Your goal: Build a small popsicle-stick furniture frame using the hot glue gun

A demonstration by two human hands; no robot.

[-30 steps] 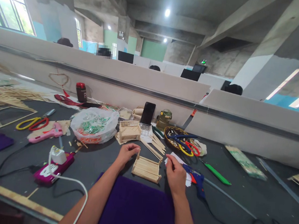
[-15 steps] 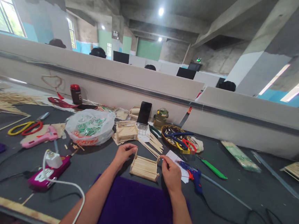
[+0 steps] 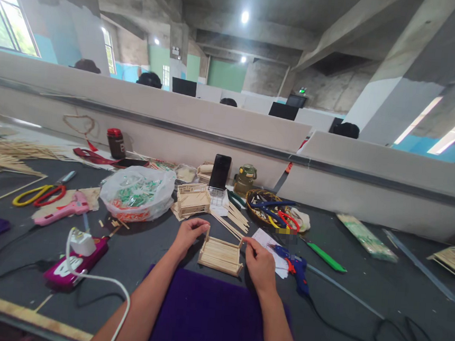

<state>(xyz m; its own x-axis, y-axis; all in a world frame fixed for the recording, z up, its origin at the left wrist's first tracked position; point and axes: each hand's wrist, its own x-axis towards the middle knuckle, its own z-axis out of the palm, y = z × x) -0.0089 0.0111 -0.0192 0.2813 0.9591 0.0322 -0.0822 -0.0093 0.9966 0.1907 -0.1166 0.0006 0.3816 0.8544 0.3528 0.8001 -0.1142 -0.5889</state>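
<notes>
A small model made of wooden sticks (image 3: pixel 220 256) rests on the dark table, just beyond a purple cloth (image 3: pixel 210 317). It has a slatted base and short upright posts at its corners. My left hand (image 3: pixel 188 237) pinches the post at its far left corner between thumb and fingers. At the far right corner, my right hand (image 3: pixel 261 262) is closed with the fingertips on the other post. Behind the model lie loose flat sticks (image 3: pixel 236 219) and another stick model (image 3: pixel 192 200). A blue glue gun (image 3: pixel 296 269) lies right of my right hand, on white paper.
Left stand a plastic bag (image 3: pixel 138 192), a pink glue gun (image 3: pixel 62 210), scissors (image 3: pixel 40 195) and a purple power strip (image 3: pixel 67 270) with a white cable crossing my left forearm. Right are a basket (image 3: pixel 257 218) with pliers, a green-handled tool (image 3: pixel 327 257) and a phone (image 3: pixel 220 172) behind.
Almost nothing differs. Both hands keep their places at the two posts, and the stick model stays where it was.
</notes>
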